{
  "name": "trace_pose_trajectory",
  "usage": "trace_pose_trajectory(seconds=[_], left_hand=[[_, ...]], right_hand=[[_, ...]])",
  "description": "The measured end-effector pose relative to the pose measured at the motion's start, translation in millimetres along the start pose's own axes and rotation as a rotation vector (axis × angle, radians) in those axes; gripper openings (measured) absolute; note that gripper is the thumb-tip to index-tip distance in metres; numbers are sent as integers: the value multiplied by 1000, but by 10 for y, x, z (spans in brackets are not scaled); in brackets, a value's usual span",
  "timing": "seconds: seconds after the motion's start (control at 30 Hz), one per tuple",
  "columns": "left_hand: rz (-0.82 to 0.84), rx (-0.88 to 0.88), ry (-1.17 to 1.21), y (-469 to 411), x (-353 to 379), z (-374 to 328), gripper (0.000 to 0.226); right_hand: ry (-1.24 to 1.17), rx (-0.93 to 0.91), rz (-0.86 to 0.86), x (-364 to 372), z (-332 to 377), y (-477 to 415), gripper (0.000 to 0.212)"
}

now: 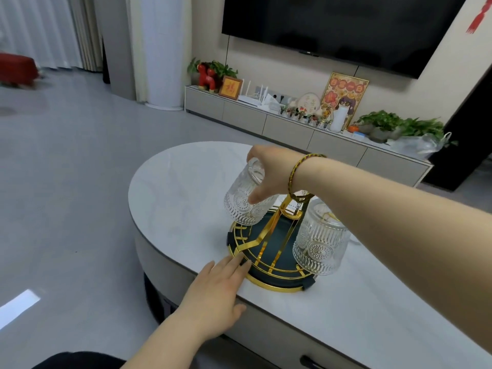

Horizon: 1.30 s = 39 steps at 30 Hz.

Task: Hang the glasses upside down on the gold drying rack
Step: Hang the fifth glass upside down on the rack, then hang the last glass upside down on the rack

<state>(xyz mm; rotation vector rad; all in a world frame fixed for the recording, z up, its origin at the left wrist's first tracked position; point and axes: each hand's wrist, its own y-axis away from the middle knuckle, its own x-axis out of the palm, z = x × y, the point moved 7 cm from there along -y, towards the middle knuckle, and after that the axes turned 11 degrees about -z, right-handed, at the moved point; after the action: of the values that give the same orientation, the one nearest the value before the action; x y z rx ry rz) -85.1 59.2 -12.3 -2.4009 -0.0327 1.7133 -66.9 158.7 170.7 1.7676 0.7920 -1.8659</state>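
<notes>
My right hand [269, 177] clamps the inverted glass [246, 195], tilted over the gold rack [269, 251] at the table's near edge; left hand [221, 286] flat, open, steadying its base.

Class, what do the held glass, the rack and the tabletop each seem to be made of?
Held glass: clear pressed glass, judging by see-through walls with embossed ribs and a flower medallion.
Rack: probably metal with polished gold finish; thin bars reflect brightly.
Tabletop: pale, smooth, faintly veined, so stone or a stone-look slab; which one is unclear.
</notes>
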Motion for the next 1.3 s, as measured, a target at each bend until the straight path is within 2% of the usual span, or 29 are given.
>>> trace_pose_trajectory(seconds=[0.4,0.63,0.8,1.0,1.17,1.3], left_hand=[[-3,-6,9,6,18,-11,73],[-18,-1,0,14,7,-19,72],[-51,26,-1,19,-2,-81,72],[-62,69,-24,31,55,-190,73],[-28,80,-36,24,152,-252,79],[-14,54,-71,22,179,-265,84]], right_hand=[[133,-42,-27,238,86,-21,82],[126,-32,-61,207,85,32,81],[5,-42,-166,-32,10,182,70],[-142,-22,-351,-401,-425,575,52],[-235,120,-515,-415,-1027,1006,39],[-398,380,-636,-158,-1710,1335,32]])
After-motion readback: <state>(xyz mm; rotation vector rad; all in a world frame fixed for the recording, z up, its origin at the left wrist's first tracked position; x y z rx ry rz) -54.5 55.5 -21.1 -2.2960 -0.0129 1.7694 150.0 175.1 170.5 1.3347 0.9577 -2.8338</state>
